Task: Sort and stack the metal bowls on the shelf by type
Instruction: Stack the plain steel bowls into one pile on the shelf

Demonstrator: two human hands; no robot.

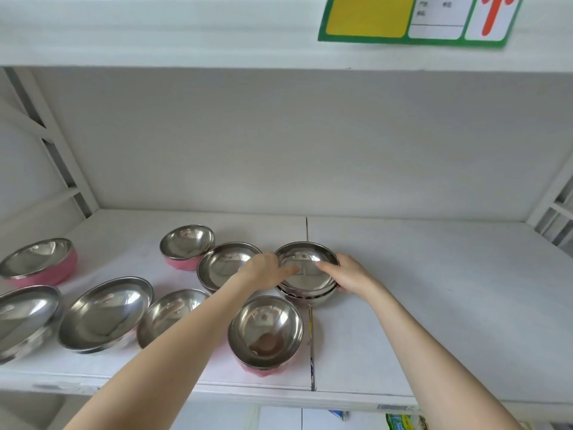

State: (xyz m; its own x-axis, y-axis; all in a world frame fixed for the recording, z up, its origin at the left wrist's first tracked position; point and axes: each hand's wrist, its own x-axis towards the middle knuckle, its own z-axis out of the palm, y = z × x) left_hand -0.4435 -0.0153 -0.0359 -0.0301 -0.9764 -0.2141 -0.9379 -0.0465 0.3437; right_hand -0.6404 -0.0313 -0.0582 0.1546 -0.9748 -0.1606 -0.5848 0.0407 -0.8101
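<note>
A small stack of plain steel bowls (305, 276) stands at the middle of the white shelf (434, 305). My left hand (266, 270) grips the top bowl's left rim, thumb inside the bowl. My right hand (348, 273) grips its right rim, thumb over the edge and fingers around the outside. Another plain steel bowl (221, 266) sits just left of the stack, partly behind my left hand. A pink-sided bowl (265, 332) stands in front, and another pink-sided bowl (186, 245) behind at left.
More bowls fill the shelf's left half: a pink-sided one (38, 262) at far left, a wide steel one (104, 313), one (169, 315) under my left forearm and one (21, 321) at the left edge. A price label (412, 18) hangs on the upper shelf.
</note>
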